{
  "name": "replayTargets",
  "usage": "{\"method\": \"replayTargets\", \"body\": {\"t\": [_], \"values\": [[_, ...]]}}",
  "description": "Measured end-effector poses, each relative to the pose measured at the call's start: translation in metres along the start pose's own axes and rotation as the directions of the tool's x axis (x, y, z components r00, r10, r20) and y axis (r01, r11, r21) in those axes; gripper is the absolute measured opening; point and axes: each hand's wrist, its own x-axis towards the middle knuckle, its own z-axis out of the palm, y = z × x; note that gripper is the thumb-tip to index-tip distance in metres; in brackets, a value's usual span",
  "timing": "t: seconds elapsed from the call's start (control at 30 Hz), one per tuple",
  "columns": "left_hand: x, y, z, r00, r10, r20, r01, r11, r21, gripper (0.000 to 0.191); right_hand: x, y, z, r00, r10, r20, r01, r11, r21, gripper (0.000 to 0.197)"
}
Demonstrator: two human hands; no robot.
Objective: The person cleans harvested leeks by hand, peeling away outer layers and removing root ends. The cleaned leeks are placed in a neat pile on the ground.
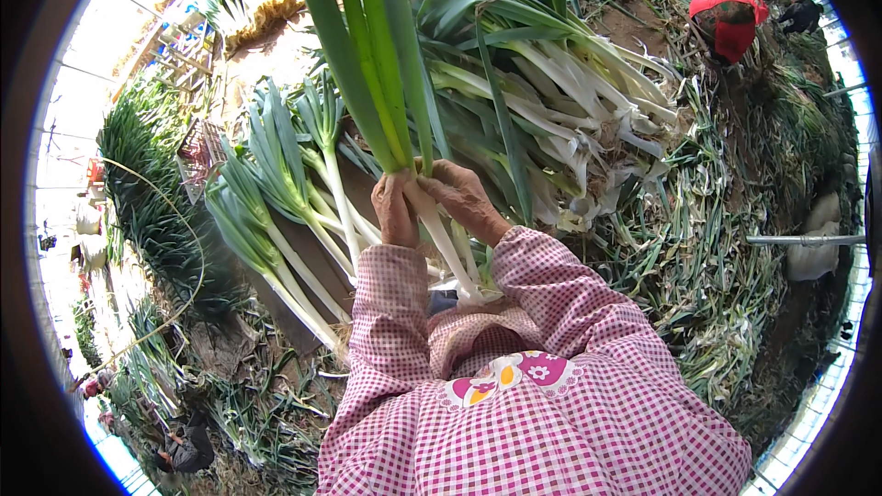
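Both of my hands grip one large leek [439,231] where its white shaft meets the green leaves. My left hand [396,209] is around the left side of the neck, and my right hand [466,197] pinches it from the right. The leaves rise away from me, while the root end points down at my lap. To the left of my hands lie several trimmed leeks [303,213] in a row, green tops away from me. Beyond my right hand is a heap of leeks [551,83] with loose outer skins and roots showing.
Leaf scraps [689,303] cover the ground on my right. A dense pile of leeks [155,200] stands at the left, near a plastic crate [200,148]. A red-covered object [732,27] is at the far right; a person [186,444] is at the lower left.
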Motion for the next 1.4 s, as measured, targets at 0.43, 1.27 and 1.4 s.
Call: {"method": "replayTargets", "body": {"t": [0.43, 1.27, 1.4], "values": [[0.056, 0.026, -0.058, 0.999, 0.003, -0.047, -0.025, 0.884, -0.467, 0.03, -0.199, 0.088, -0.146, 0.821, 0.173, -0.545, 0.079, 0.909, 0.409, 0.03], [0.108, 0.047, -0.12, 0.96, -0.266, -0.084, 0.207, 0.883, -0.421, 0.051, -0.077, 0.018, -0.004, 0.743, 0.37, 0.557, -0.509, 0.854, 0.112, 0.041], [0.071, -0.016, -0.11, 0.868, -0.484, -0.108, 0.4, 0.812, -0.425, 0.064, -0.059, 0.02, 0.008, 0.803, 0.461, 0.378, -0.548, 0.82, 0.163, 0.049]]}}
